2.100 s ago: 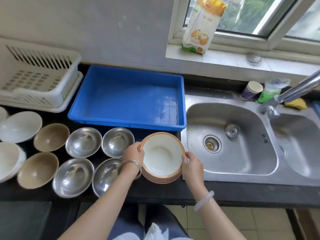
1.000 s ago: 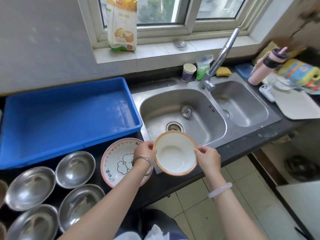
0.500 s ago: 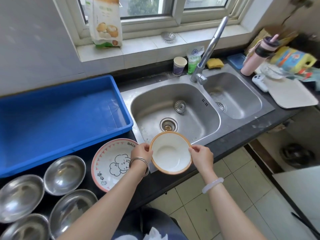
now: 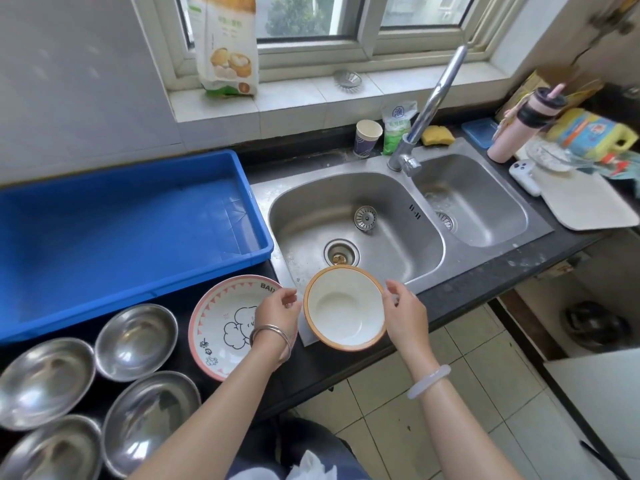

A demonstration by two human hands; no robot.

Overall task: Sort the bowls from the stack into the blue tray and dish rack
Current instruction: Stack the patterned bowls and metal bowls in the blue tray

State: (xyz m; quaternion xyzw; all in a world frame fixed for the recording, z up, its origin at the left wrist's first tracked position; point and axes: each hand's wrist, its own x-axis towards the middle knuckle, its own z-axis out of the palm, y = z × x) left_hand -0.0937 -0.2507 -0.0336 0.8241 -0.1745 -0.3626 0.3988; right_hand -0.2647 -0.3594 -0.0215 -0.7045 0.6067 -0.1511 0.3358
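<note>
Orange-rimmed bowl seems to rest between your hands on the sink lip, probably parked for sorting. Your left hand hangs loosely curled beside it, empty; whether your right hand grips the rim, I cannot tell.

Daylight from the window above the sink makes my view bright and even; shadows stay soft; the steel bowls and the sink basin carry pale smeared glare; the dark table soaks up light; straight lines bow toward the edges; the pink bottle and the clutter at the right are blurred.
</note>
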